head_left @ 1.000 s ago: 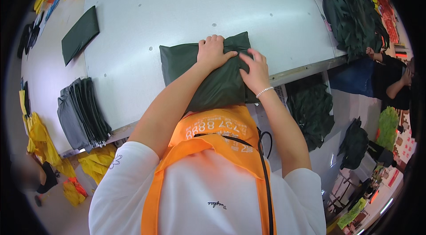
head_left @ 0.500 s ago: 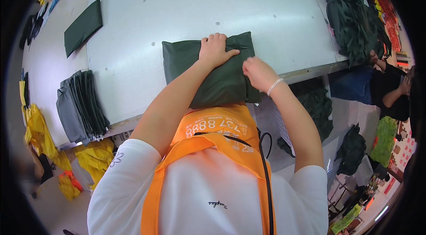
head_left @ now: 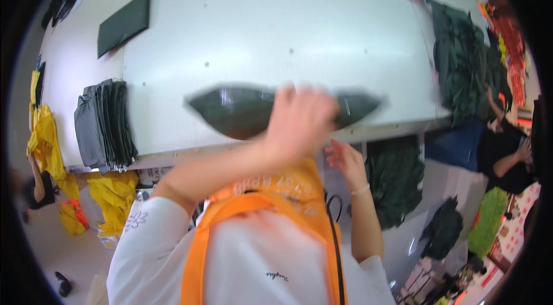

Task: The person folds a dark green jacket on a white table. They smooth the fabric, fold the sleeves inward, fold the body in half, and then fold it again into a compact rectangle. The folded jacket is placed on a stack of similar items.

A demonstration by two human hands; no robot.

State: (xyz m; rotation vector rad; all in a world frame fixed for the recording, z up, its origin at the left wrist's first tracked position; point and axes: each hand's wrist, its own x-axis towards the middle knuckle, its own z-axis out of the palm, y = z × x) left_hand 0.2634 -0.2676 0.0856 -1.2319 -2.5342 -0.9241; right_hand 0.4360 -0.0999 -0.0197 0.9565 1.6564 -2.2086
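Observation:
My left hand (head_left: 302, 118), smeared by motion, is wrapped over the upper edge of a dark green folded fabric packet (head_left: 233, 112). The packet is raised near the table's front edge, tipped so that I see it as a narrow, pointed shape. Lower down and apart from it, my right hand (head_left: 347, 161) hangs in front of the table edge with its fingers loosely spread and nothing in them.
A flat dark green packet (head_left: 124, 24) lies at the far left of the white table (head_left: 247, 28). Nearer stands a row of similar packets (head_left: 103, 126). Dark green fabric (head_left: 458, 57) is heaped at the right, beside another person (head_left: 498, 149). Yellow fabric (head_left: 112, 198) hangs below the table.
The packet has gone from lying flat under my left hand to being lifted and tilted in its grip. My right hand has drawn down away from the packet, its fingers opening.

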